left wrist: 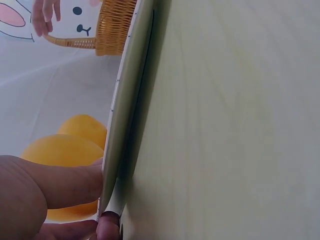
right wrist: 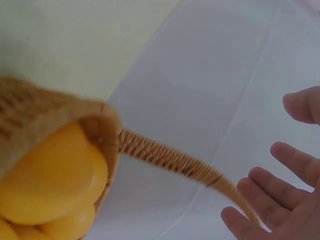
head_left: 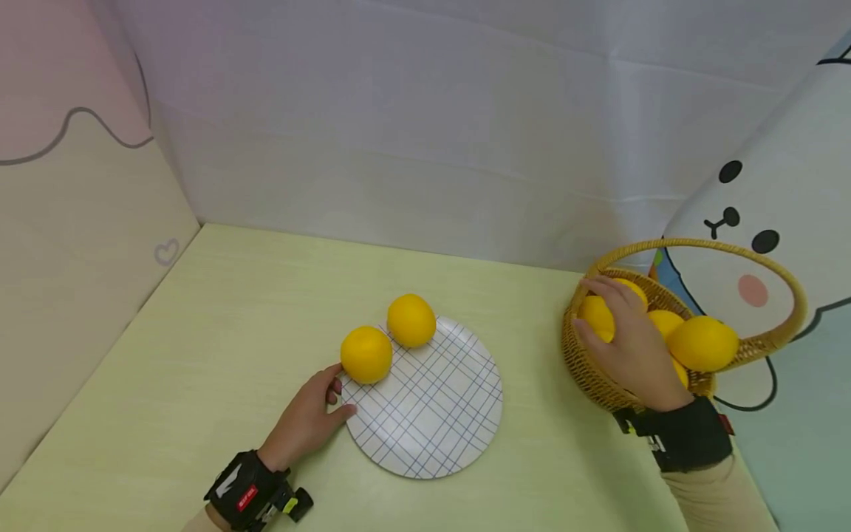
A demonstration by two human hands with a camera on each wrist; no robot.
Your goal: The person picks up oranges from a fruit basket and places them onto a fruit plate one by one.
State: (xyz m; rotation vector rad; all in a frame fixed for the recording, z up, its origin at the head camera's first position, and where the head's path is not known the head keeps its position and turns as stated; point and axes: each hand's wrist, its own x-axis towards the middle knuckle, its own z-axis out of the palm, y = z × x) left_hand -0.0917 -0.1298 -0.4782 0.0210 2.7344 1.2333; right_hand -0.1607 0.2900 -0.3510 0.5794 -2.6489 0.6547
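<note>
This seems a screened-off booth, with printed sheets [head_left: 784,185] flanking a pale table [head_left: 266,295].

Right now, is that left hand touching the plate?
Touching: the left wrist view shows the left hand pinching the plate, its thumb meeting the rim.

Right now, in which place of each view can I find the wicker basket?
Head: the wicker basket is at the right side.
Left wrist: at the top, left of centre, cut by the top edge.
Right wrist: lower left, cut by the left edge.
Shared landmark: the right hand, visible in all three.
</note>
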